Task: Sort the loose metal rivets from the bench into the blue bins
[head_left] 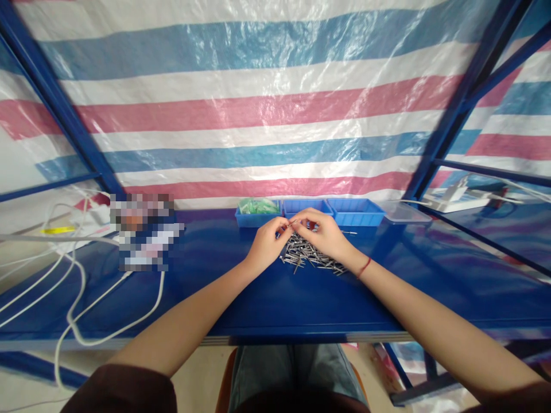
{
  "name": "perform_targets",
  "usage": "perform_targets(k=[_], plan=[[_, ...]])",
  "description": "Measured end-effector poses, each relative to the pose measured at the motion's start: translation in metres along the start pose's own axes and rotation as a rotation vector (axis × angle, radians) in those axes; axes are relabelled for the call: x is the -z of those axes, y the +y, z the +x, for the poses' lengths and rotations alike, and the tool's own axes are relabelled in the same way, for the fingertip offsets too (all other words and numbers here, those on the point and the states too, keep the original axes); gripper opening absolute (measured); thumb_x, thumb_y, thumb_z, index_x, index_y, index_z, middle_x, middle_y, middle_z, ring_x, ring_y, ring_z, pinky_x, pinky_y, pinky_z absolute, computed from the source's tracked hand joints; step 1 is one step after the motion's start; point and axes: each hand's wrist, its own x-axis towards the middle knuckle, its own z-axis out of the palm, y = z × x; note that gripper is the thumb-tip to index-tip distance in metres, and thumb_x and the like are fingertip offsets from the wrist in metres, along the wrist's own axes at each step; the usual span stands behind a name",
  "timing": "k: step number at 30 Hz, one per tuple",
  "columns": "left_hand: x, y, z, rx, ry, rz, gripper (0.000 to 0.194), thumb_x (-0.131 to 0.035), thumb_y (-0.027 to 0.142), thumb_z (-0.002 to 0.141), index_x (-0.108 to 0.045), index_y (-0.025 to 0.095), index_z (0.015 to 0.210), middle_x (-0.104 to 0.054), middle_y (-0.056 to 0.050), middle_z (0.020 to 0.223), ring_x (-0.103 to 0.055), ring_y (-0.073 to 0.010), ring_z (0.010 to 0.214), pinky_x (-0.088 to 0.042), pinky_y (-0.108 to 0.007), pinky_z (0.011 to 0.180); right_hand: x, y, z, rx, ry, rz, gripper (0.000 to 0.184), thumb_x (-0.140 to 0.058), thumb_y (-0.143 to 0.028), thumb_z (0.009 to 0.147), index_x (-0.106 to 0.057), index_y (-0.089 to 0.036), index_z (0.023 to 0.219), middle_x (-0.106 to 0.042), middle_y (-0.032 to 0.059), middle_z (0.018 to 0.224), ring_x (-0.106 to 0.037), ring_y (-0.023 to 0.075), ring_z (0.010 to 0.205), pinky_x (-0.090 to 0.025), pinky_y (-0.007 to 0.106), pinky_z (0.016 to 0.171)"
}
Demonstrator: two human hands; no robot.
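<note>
My left hand (270, 240) and my right hand (322, 232) meet fingertip to fingertip over the blue table. Both are closed in a pinch at a small silvery metal piece (295, 222), mostly hidden by the fingers. Right below them spreads a loose pile of thin metal pins (301, 252), which look like blind rivets; my right hand covers part of it. A single pin (349, 233) lies apart, to the right of the pile.
Three blue bins stand behind my hands: the left bin (258, 219) holds green plastic bags (258, 206); the right bin (357, 213) sits beside a clear lid (407, 213). White cables (77, 275) and a blurred-out object (148, 235) occupy the left. A power strip (456, 198) lies right.
</note>
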Motion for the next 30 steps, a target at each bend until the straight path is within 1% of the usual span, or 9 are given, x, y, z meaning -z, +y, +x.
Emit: perform_targets(k=[3, 6, 9, 12, 14, 16, 21, 26, 30], plan=[[0.004, -0.002, 0.002, -0.032, 0.039, 0.022, 0.01, -0.056, 0.028, 0.084, -0.059, 0.018, 0.084, -0.065, 0.001, 0.08, -0.059, -0.0109, 0.071, -0.047, -0.024, 0.072, 0.007, 0.002, 0.001, 0.069, -0.049, -0.058, 0.017, -0.055, -0.028, 0.084, -0.069, -0.019, 0.088, -0.067, 0.0049, 0.085, -0.058, 0.015, 0.074, -0.044, 0.028, 0.063], [0.005, -0.006, 0.003, -0.028, 0.036, 0.033, 0.018, -0.058, 0.03, 0.083, -0.058, 0.018, 0.097, -0.065, -0.001, 0.084, -0.06, -0.0122, 0.074, -0.048, -0.026, 0.075, 0.01, 0.012, 0.004, 0.07, -0.097, -0.102, 0.02, -0.052, -0.029, 0.086, -0.069, -0.019, 0.082, -0.069, 0.0047, 0.083, -0.06, 0.0157, 0.077, -0.045, 0.028, 0.068], [0.004, -0.012, 0.004, -0.008, 0.028, 0.05, 0.033, -0.057, 0.03, 0.083, -0.053, 0.016, 0.112, -0.065, -0.004, 0.09, -0.061, -0.0135, 0.076, -0.049, -0.029, 0.077, 0.012, 0.032, 0.011, -0.049, 0.011, -0.251, 0.026, -0.049, -0.032, 0.088, -0.068, -0.017, 0.077, -0.07, 0.0063, 0.082, -0.061, 0.0172, 0.075, -0.044, 0.03, 0.071], [0.005, -0.017, 0.004, -0.034, -0.024, 0.12, 0.024, -0.053, 0.027, 0.086, -0.058, 0.016, 0.106, -0.065, -0.005, 0.091, -0.061, -0.0149, 0.08, -0.049, -0.031, 0.081, 0.017, 0.056, 0.02, -0.211, 0.136, -0.514, 0.032, -0.046, -0.033, 0.089, -0.07, -0.015, 0.077, -0.07, 0.0106, 0.08, -0.061, 0.0205, 0.073, -0.043, 0.032, 0.07], [0.006, -0.019, 0.004, -0.059, -0.09, 0.184, 0.018, -0.05, 0.022, 0.086, -0.063, 0.017, 0.098, -0.065, -0.005, 0.092, -0.061, -0.0162, 0.087, -0.048, -0.031, 0.084, 0.02, 0.069, 0.023, -0.223, 0.141, -0.666, 0.032, -0.047, -0.035, 0.088, -0.071, -0.014, 0.082, -0.07, 0.0132, 0.085, -0.062, 0.0234, 0.08, -0.043, 0.033, 0.073], [0.008, -0.02, 0.004, -0.074, -0.181, 0.254, 0.02, -0.048, 0.016, 0.084, -0.066, 0.018, 0.093, -0.065, -0.005, 0.095, -0.06, -0.0174, 0.092, -0.047, -0.032, 0.088, 0.022, 0.075, 0.022, -0.189, 0.125, -0.73, 0.033, -0.048, -0.036, 0.088, -0.071, -0.013, 0.088, -0.07, 0.0145, 0.09, -0.061, 0.0251, 0.086, -0.042, 0.035, 0.078], [0.009, -0.021, 0.003, -0.086, -0.343, 0.406, 0.026, -0.047, 0.013, 0.081, -0.069, 0.021, 0.094, -0.065, -0.003, 0.105, -0.058, -0.0198, 0.099, -0.044, -0.036, 0.093, 0.019, 0.059, 0.012, -0.086, -0.026, -0.611, 0.028, -0.047, -0.031, 0.088, -0.07, -0.015, 0.084, -0.07, 0.0109, 0.087, -0.061, 0.0216, 0.079, -0.043, 0.032, 0.076], [0.009, -0.019, 0.0, -0.096, -0.392, 0.467, 0.027, -0.047, 0.028, 0.086, -0.068, 0.025, 0.103, -0.064, -0.003, 0.112, -0.057, -0.0222, 0.102, -0.044, -0.038, 0.091, 0.011, 0.036, 0.004, 0.058, -0.143, -0.507, 0.022, -0.049, -0.023, 0.084, -0.069, -0.017, 0.078, -0.07, 0.0066, 0.085, -0.06, 0.0194, 0.078, -0.043, 0.033, 0.078], [0.008, -0.013, -0.003, -0.093, -0.403, 0.461, 0.027, -0.049, 0.037, 0.086, -0.068, 0.027, 0.103, -0.064, -0.003, 0.112, -0.056, -0.0221, 0.102, -0.044, -0.038, 0.089, 0.007, 0.03, 0.001, 0.096, -0.197, -0.439, 0.021, -0.05, -0.021, 0.083, -0.068, -0.018, 0.075, -0.07, 0.005, 0.083, -0.06, 0.0182, 0.076, -0.042, 0.033, 0.078]])
